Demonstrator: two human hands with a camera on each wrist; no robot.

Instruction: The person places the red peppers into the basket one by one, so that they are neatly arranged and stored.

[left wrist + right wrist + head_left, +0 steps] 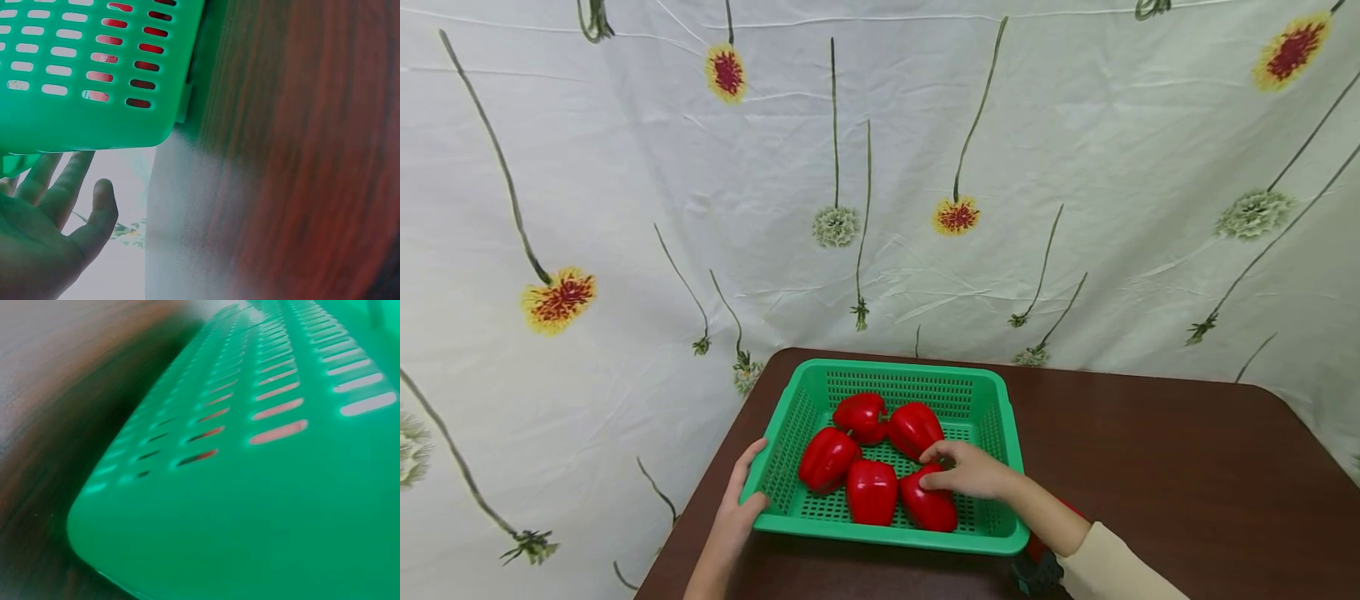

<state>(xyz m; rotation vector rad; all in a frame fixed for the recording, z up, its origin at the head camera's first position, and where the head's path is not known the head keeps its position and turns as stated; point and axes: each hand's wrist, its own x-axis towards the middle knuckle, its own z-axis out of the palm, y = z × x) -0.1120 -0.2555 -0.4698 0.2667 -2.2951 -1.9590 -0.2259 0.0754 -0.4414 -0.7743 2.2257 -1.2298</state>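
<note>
A green plastic basket (887, 542) with slotted walls stands on the brown table. Inside it lie several red bell peppers, among them one at the left (829, 460) and one at the front middle (872, 493). My left hand (737, 504) holds the basket's left rim, thumb over the edge; its fingers reach the rim in the left wrist view. My right hand (970, 471) reaches over the right side and grips the front right bell pepper (929, 507) between thumb and fingers. In the right wrist view the basket wall (250, 519) hides that hand.
The dark brown table (1150, 467) extends to the right of the basket. A white cloth (1075, 167) printed with flowers hangs behind and at the left. Something red (1036, 547) shows beside the right forearm, mostly hidden, near a dark wrist device (1037, 575).
</note>
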